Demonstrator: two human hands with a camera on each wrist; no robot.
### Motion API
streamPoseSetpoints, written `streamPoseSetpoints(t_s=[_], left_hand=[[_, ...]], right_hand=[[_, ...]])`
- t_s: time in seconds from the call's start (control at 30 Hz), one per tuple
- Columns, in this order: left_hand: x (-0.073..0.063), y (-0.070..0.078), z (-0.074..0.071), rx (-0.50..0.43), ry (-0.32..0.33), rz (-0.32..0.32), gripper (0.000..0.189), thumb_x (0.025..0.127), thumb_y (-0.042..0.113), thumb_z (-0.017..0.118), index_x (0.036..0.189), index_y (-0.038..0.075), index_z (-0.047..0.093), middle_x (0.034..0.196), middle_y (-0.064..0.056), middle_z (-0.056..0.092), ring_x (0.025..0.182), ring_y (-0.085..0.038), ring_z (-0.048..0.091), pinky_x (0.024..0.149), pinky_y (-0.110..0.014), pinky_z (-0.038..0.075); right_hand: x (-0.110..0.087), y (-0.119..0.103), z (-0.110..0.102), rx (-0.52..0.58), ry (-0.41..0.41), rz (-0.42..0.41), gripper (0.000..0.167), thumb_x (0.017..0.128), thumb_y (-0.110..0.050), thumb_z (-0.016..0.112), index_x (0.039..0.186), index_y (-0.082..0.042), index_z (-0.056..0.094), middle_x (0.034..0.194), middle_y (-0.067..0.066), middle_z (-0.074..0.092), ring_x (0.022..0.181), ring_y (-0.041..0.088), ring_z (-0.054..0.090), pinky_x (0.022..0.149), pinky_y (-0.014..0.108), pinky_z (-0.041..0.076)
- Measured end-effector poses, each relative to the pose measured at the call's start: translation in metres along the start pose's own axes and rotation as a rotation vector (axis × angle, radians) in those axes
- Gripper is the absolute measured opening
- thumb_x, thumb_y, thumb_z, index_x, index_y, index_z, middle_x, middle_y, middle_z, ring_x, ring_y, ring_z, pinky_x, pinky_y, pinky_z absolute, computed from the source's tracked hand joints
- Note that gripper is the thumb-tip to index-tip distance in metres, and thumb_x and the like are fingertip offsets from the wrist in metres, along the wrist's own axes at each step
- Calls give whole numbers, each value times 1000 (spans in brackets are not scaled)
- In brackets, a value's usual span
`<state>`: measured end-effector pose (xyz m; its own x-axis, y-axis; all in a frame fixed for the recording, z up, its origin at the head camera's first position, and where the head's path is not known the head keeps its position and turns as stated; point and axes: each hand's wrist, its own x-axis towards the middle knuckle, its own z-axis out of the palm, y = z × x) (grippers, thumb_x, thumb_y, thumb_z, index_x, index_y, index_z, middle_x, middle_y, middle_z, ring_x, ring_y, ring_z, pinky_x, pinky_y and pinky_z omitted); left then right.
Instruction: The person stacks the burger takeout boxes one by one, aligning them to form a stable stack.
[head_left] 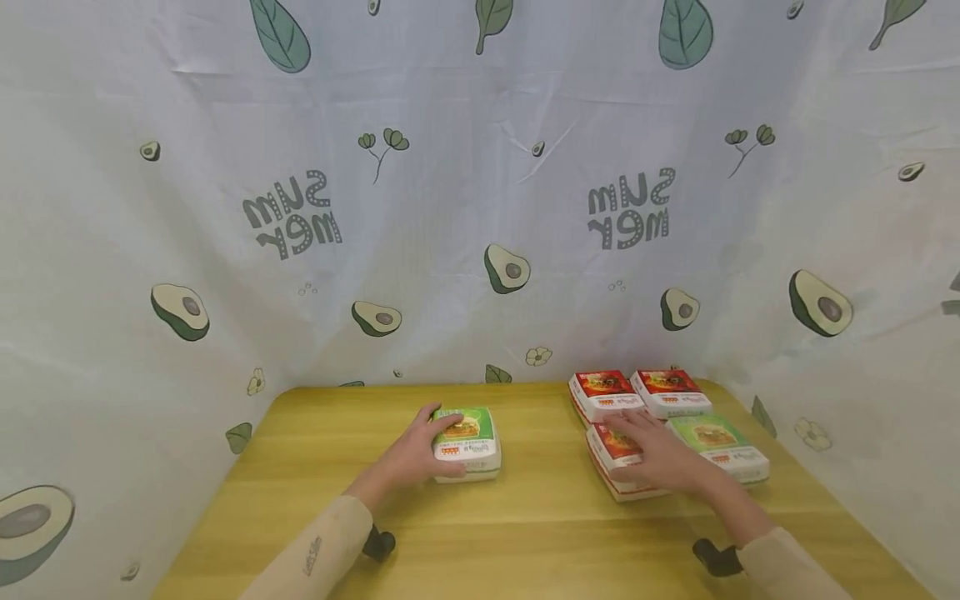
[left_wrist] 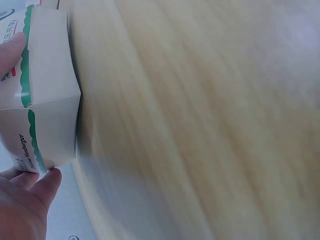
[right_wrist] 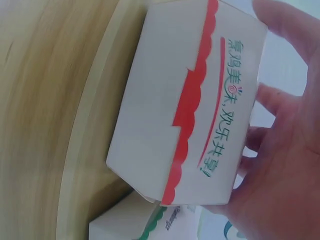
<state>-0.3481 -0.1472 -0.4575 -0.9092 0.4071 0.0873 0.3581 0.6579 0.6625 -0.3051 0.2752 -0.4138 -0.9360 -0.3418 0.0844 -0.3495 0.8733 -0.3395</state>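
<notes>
Wood-grained table point(head_left: 540, 550) underneath; left hand point(head_left: 411, 454) grips a green box point(head_left: 471, 446), right hand point(head_left: 663, 457) a red box point(head_left: 617, 443), both likely light, crushable card, best held by opposite sides. Right of that hand sits a second green box point(head_left: 723, 443); beyond, two more red boxes point(head_left: 606, 392), then patterned cloth point(head_left: 450, 217).
</notes>
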Motion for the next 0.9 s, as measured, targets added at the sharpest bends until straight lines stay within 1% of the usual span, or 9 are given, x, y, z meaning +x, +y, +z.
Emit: streamPoseSetpoints(t_s=[0.17, 0.37, 0.57, 0.67, 0.83, 0.9], left_hand=[[-2, -1, 2, -2, 4, -15, 89, 74, 55, 85, 151, 36, 45, 166, -12, 16, 138, -38, 40, 103, -57, 42], [1, 0, 1, -5, 2, -14, 89, 74, 55, 85, 151, 37, 45, 166, -11, 16, 137, -37, 41, 102, -56, 42], [0, 0, 1, -14, -3, -16, 89, 74, 53, 85, 152, 35, 44, 166, -13, 15, 138, -39, 40, 103, -58, 41], [0, -2, 2, -22, -2, -12, 89, 75, 53, 85, 152, 35, 44, 166, -13, 14, 139, -38, 38, 104, -58, 41], [0, -2, 3, -28, 2, -7, 88, 75, 53, 85, 151, 37, 44, 166, -13, 14, 139, -38, 38, 105, -58, 40], [1, -3, 3, -25, 2, -7, 89, 74, 54, 85, 151, 37, 44, 166, -12, 15, 139, -38, 38, 105, -58, 40]], right_hand=[[-2, 2, 0, -1, -11, -41, 89, 76, -57, 79, 150, -19, 48, 156, 28, 34, 141, 61, 23, 101, 82, 21], [-1, 7, 0, 16, -50, -15, 98, 69, -59, 84, 151, -22, 46, 158, 24, 32, 144, 59, 20, 104, 82, 19], [-2, 7, 0, 20, -73, -10, 107, 62, -47, 90, 154, -21, 42, 160, 24, 30, 145, 57, 18, 105, 81, 19], [-3, 6, 1, 23, -68, 6, 108, 61, -44, 91, 154, -18, 40, 160, 23, 31, 146, 56, 17, 106, 80, 19], [-3, 7, 4, 44, -41, 19, 105, 62, -39, 92, 151, -12, 42, 158, 22, 33, 146, 54, 17, 107, 79, 19], [-4, 8, 6, 45, -30, 20, 103, 63, -39, 91, 150, -12, 44, 158, 22, 33, 146, 52, 19, 107, 78, 21]])
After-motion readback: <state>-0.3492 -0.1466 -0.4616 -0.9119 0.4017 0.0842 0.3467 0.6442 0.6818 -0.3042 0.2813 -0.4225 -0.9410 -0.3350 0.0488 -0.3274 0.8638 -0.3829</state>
